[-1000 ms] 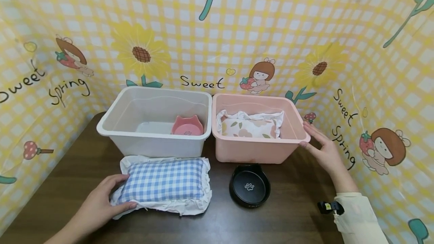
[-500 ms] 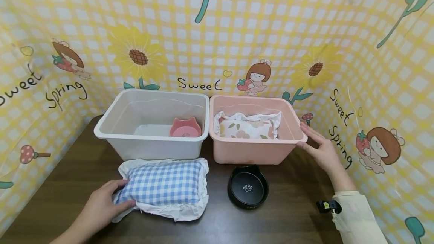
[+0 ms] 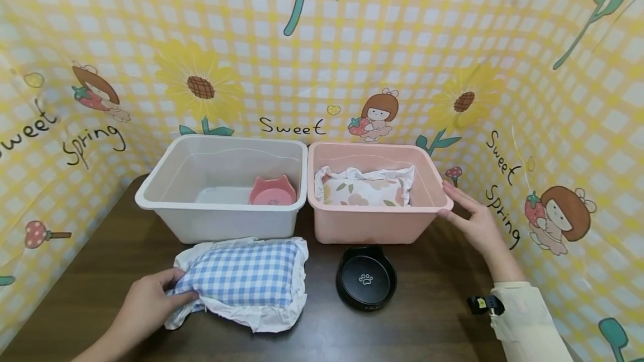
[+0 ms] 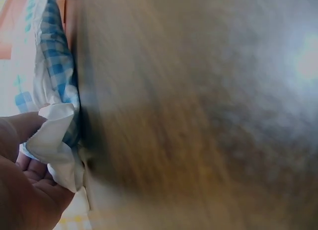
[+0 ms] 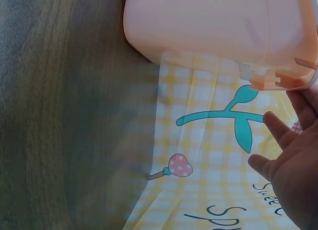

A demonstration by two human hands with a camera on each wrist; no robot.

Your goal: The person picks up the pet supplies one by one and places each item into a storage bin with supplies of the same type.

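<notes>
A blue-and-white checked pillow (image 3: 246,278) with a white ruffled edge lies on the table in front of the grey bin. My left hand (image 3: 149,300) pinches its left end between thumb and fingers; the left wrist view shows the ruffle (image 4: 57,135) gathered in that hand. At the right, my right hand (image 3: 475,225) touches the right end of the pink bin's rim (image 3: 382,209), its fingers fairly straight. Inside the pink bin rests a flowered pillow (image 3: 367,191) with a white ruffle. In the right wrist view, several fingers (image 5: 278,130) reach out below the rim.
Beside the pink bin stands a grey bin (image 3: 221,222) holding a pink cat-eared bowl (image 3: 274,190). A black bowl (image 3: 366,278) with a paw print sits on the dark wooden table (image 3: 422,328). A yellow checked cloth (image 3: 312,71) hangs behind and at both sides.
The pillow's left end has become more bunched in my left hand, and the pillow has turned slightly. My right hand stays at the pink bin's rim. The head view has shifted a little.
</notes>
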